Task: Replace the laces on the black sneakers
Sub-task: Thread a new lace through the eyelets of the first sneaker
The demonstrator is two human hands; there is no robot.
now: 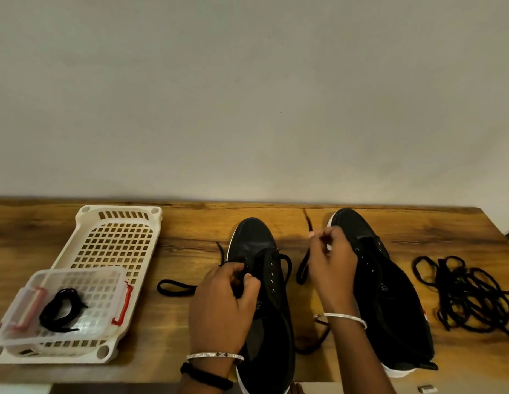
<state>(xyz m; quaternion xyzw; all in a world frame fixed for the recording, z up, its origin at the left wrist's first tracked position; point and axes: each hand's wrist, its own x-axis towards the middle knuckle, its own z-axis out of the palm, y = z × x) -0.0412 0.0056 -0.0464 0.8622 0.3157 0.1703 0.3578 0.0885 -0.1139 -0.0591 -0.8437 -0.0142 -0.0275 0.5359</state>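
Likely a home room, wood-grain table [190,223] against a plain painted wall [247,95], white plastic basket [85,217]

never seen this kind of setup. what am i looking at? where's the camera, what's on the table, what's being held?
There is no robot here: a person works with two bare hands. The one picture comes from a wide-angle camera worn on the head, looking forward and down, so the arms enter from the bottom edge.

On the wooden table stand two black shoes, toes pointing away: the left sneaker and the right sneaker. At the left sits a white basket with a clear box in it, which holds a lace bundle. At the far right lies a loose lace pile.

The right hand pinches a black lace near its end, between the shoes. The left hand curls its fingers at the left sneaker's eyelets, seemingly gripping lace there.
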